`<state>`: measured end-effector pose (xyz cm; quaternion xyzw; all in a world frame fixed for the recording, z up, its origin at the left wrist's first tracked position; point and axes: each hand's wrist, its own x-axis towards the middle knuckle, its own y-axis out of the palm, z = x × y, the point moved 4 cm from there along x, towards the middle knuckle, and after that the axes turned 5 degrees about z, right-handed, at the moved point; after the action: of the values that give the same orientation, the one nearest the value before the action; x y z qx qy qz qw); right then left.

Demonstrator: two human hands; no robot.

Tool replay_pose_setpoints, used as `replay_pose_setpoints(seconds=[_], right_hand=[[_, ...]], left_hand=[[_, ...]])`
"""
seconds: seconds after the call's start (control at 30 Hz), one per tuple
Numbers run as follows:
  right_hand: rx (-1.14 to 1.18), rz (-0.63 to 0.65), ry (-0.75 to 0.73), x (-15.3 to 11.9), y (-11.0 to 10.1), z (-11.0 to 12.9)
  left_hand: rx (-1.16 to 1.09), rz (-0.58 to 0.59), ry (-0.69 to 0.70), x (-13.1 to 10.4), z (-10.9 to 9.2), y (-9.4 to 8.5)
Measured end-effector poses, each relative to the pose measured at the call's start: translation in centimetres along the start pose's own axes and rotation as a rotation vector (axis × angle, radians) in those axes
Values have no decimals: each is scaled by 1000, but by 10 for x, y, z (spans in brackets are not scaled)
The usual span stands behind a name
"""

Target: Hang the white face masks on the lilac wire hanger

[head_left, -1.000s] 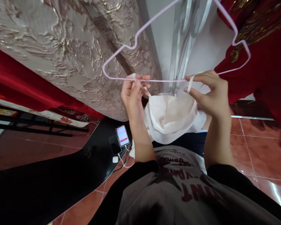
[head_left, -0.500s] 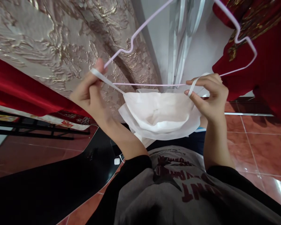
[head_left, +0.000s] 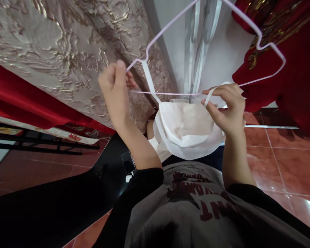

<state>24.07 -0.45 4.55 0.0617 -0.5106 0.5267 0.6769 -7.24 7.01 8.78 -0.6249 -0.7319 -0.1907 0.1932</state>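
Observation:
A pale pink clothes hanger (head_left: 167, 27) is held up in front of me. My left hand (head_left: 116, 91) is closed around its left corner. One white strap of a white garment (head_left: 187, 120) with sheer layers loops over the hanger's left notch and runs taut down to the cloth. My right hand (head_left: 226, 105) pinches the other white strap (head_left: 210, 95) between thumb and forefinger, beside the right end of the hanger's lower bar. Below the bar, the garment hangs gathered above my lap. Its lower part is hidden behind my body.
A beige-gold embossed fabric (head_left: 74, 44) hangs at the left, and red garments (head_left: 289, 79) hang at the right. At lower left is a black surface (head_left: 67, 196) with a phone (head_left: 128, 162) and a white plug. A black rack (head_left: 41, 141) stands at far left over red floor tiles (head_left: 294, 165).
The left strap has moved from my left fingers onto the hanger's left notch. My left hand has shifted right and turned onto the hanger's corner. My right hand has barely moved.

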Motion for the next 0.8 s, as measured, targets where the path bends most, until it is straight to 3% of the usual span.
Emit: replay_pose_setpoints(seconds=[0.1,0.2,0.23,0.37,0.4,0.47,0.57,0.7,0.8], right_hand=[[11,-10,-34,1,1,7],[33,-19,-36,-1,3,5],[55,-97,-29,-3,0,-1],[151,-651,-52,-16,-32,-43],[168,-680,-82,-15,-40,-53],[167,-597,-96,-6,-56,-66],[128,-369,14,21,-74,-66],[156,-115,99,59,-78,-41],[120,-52,86,73,-70,-22]], left_hand=[[-307,-120,-106,-31,29,12],[-347,-181,-145,-54,44,35],[-333,-196,-144,-58,45,41],[-311,-244,-71,-59,43,45],[-311,-254,-53,-58,43,43],[-329,-257,-25,-58,41,39],[-395,-224,31,-59,39,37],[-406,-213,36,-61,37,38],[-369,-204,-30,-61,37,39]])
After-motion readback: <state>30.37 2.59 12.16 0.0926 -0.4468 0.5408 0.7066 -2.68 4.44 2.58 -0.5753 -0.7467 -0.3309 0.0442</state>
